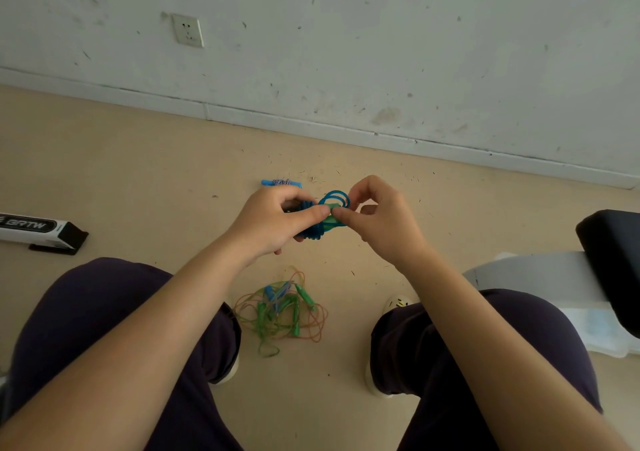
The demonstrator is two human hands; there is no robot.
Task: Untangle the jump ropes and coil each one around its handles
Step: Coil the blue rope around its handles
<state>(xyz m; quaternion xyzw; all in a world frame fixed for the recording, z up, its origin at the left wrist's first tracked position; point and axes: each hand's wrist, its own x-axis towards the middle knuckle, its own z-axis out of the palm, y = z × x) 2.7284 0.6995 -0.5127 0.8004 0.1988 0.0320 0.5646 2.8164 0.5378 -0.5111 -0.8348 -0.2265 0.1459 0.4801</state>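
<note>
Both hands are up in front of the knees working on one rope: the left hand has its fingers curled round a bundle of blue rope already wound around green handles, thumb pressed along the top to keep the turns from slipping, and the right hand is pinching the rope right where it meets the left thumb, with a few loose blue loops sticking up between the two hands. So I'd say this is the tail end of coiling the blue one, probably tucking or locking off the last bit. Next move looks fiddly to me: those spare loops need to be pulled snug or threaded under a turn without the left hand easing off, otherwise the springy plastic cord will likely pop the whole coil open. Down on the floor between the feet there's still a tangled pile of thin green and orange rope with green and blue handles mixed in, so plenty left to sort. Further out, near the wall, lies a finished-looking coiled rope with blue handles, well apart from the pile. A black and white box sits off to the left on the floor
</note>
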